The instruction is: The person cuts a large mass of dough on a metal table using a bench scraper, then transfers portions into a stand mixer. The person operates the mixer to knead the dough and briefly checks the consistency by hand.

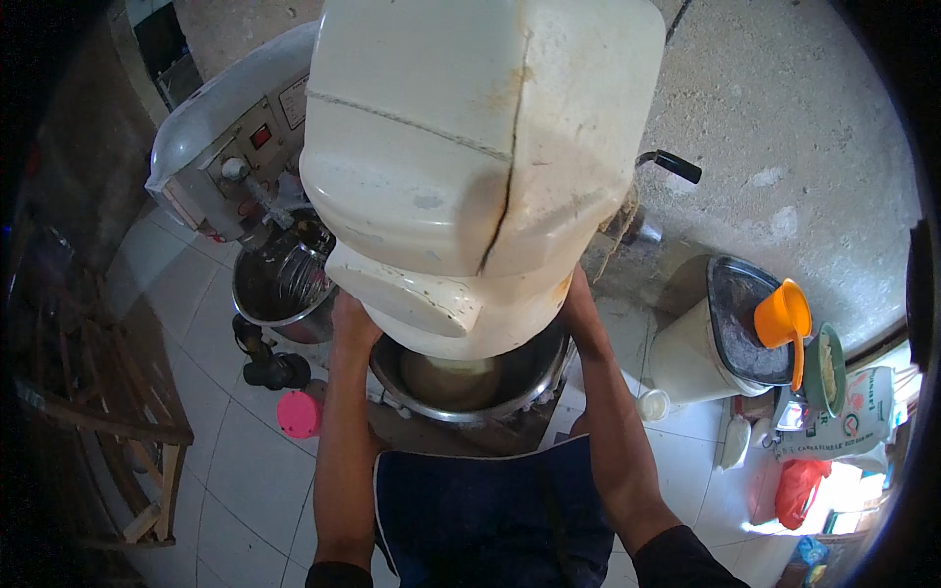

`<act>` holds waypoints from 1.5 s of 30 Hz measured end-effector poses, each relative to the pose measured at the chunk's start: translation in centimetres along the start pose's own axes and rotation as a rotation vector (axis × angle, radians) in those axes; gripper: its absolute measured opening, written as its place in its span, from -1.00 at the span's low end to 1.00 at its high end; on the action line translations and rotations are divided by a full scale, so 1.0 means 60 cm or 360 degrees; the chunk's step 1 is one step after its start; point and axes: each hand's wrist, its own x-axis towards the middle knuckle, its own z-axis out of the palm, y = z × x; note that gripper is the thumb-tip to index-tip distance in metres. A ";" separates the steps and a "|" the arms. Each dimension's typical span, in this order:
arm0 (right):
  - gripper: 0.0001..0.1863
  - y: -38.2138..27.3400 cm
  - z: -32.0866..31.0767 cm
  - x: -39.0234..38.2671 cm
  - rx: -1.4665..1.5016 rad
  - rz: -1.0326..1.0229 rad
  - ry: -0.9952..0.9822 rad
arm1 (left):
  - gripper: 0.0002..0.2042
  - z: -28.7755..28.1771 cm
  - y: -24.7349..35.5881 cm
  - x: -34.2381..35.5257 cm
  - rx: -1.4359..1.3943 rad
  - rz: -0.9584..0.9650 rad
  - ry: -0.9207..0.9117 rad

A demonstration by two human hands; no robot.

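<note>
Reaching with left hand (355, 321) and right hand (576, 299) to either side of the bowl (455, 416), beneath the mixer (431, 176). Cannot tell whether grasping or released, with fingers hidden. Can see the bowl between the hands, near both.

Head cam, L one of worn pair: wide fisheye, looks steeply down & fwd fr. abv wearer's apron (490, 524), which shows bottom ctr; forearms (343, 461) enter fr. lower edge. Mixer head (421, 157) v. close to lens, fills upper ctr; bowl (453, 416) lower/farther; tiled floor (230, 470) farther still. Straight lines bend twd dark rim.
</note>
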 end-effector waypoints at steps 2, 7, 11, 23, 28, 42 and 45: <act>-0.71 0.006 0.003 0.000 -0.0165 0.0039 -0.0009 | -0.41 0.003 -0.003 0.006 0.0062 -0.0027 0.0018; -0.69 0.062 0.009 0.017 -0.0140 0.0198 0.0088 | -0.50 0.001 0.002 0.020 0.0147 -0.0042 -0.0079; -0.63 0.066 0.002 0.000 -0.0044 0.0408 0.0160 | -0.53 -0.011 0.033 0.018 0.0186 -0.0216 -0.0113; -0.83 -0.344 -0.041 -0.306 0.0692 -0.0412 0.0180 | -0.56 -0.001 0.015 0.022 0.0135 -0.0117 -0.0013; -0.86 -0.440 -0.025 -0.331 0.1538 -0.0873 -0.0004 | -0.54 -0.008 0.020 0.031 0.0411 -0.0389 -0.0186; -0.68 -0.447 0.024 -0.346 0.1464 -0.1261 0.0443 | -0.54 -0.014 0.052 0.035 0.0568 -0.0226 -0.0053; -0.68 -0.448 0.026 -0.347 0.1457 -0.1259 0.0454 | -0.54 -0.012 0.039 0.036 0.0488 -0.0366 -0.0132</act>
